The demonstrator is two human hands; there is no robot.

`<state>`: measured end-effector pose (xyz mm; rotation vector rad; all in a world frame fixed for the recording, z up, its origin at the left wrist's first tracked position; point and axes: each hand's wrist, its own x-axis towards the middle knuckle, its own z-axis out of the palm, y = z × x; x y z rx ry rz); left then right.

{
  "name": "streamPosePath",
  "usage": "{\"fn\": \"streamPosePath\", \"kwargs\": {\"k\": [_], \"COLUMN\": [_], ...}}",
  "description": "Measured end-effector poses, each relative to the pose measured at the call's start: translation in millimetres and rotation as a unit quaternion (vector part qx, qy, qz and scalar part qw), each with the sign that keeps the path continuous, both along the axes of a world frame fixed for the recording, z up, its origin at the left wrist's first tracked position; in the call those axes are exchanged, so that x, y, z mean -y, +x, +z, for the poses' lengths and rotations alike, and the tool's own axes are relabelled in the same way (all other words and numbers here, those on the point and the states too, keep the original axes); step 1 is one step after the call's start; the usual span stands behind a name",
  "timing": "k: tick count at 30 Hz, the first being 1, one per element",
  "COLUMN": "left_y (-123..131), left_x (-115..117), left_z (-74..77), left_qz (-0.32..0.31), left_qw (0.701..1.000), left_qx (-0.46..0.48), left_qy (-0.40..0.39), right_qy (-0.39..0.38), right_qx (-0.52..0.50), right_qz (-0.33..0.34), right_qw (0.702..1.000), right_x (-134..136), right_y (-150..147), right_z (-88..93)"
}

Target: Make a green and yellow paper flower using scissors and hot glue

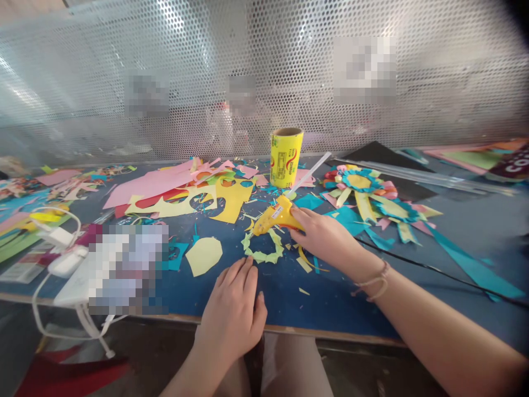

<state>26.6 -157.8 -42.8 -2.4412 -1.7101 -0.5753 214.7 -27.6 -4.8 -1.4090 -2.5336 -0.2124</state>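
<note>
My right hand [320, 234] is closed round a yellow hot glue gun [278, 216], a clear glue stick [309, 172] poking out of its back. The gun's nozzle end points down at the upper left of a pale green ring of folded paper [268, 257] on the table. My left hand [236, 303] lies palm down, fingers stretched out, with its fingertips at the ring's near edge. Left of the ring is a pale yellow cut paper piece [204, 256]. Finished-looking paper rosettes [360, 181] with ribbon tails lie to the right.
A yellow cardboard tube [286, 160] stands behind the gun. Pink and yellow paper offcuts [233, 198] cover the back left. A white stand [74, 284] with a blurred-out screen and a white cable is at left. A black cord [438, 267] crosses the right; a perforated metal panel [264, 66] rises behind.
</note>
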Motion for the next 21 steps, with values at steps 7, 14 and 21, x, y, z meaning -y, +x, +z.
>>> {"fn": "streamPosePath", "kwargs": {"k": [7,14,21], "left_y": [0.0,0.7,0.6], "left_x": [0.0,0.1,-0.3], "left_z": [-1.0,-0.5,-1.0], "left_qz": [-0.001,0.000,0.002], "left_qw": [1.000,1.000,1.000], "left_qx": [-0.005,-0.004,0.000], "left_qy": [0.002,-0.002,0.005], "right_qy": [-0.018,-0.017,-0.012], "right_qx": [-0.010,-0.024,-0.015], "right_qz": [0.019,0.034,0.027], "right_qw": [1.000,0.999,0.999], "right_x": [-0.1,0.1,-1.7], "right_y": [0.3,1.5,0.8], "right_z": [-0.3,0.0,-2.8]}}
